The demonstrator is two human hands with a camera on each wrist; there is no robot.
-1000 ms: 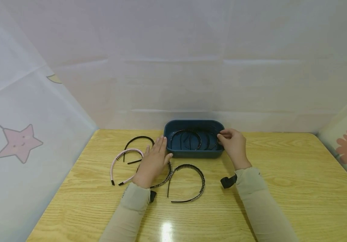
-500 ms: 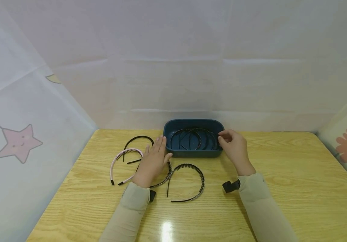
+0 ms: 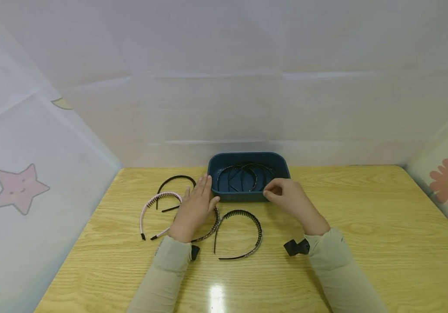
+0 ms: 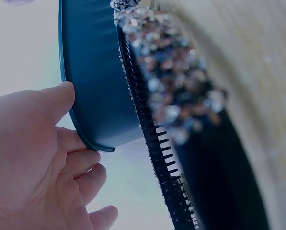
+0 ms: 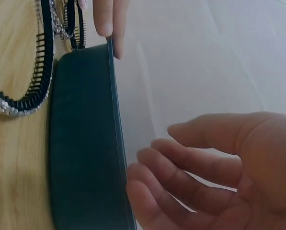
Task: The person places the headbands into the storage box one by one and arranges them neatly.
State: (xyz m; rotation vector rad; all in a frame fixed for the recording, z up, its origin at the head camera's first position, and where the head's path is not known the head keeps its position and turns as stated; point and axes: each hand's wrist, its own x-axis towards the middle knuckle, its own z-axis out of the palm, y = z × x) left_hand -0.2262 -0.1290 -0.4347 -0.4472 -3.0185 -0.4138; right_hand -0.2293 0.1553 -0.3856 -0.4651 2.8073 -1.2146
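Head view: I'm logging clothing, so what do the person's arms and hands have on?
Long, pale khaki sleeves cover both arms. A small black piece sticks out at each cuff. The left hand and right hand show no gloves or rings.

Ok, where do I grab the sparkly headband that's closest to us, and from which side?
I'd probably grip the sparkly headband on its right curve, coming from the right. It lies flat with that curve bulging outward, while its left side sits close to another headband.
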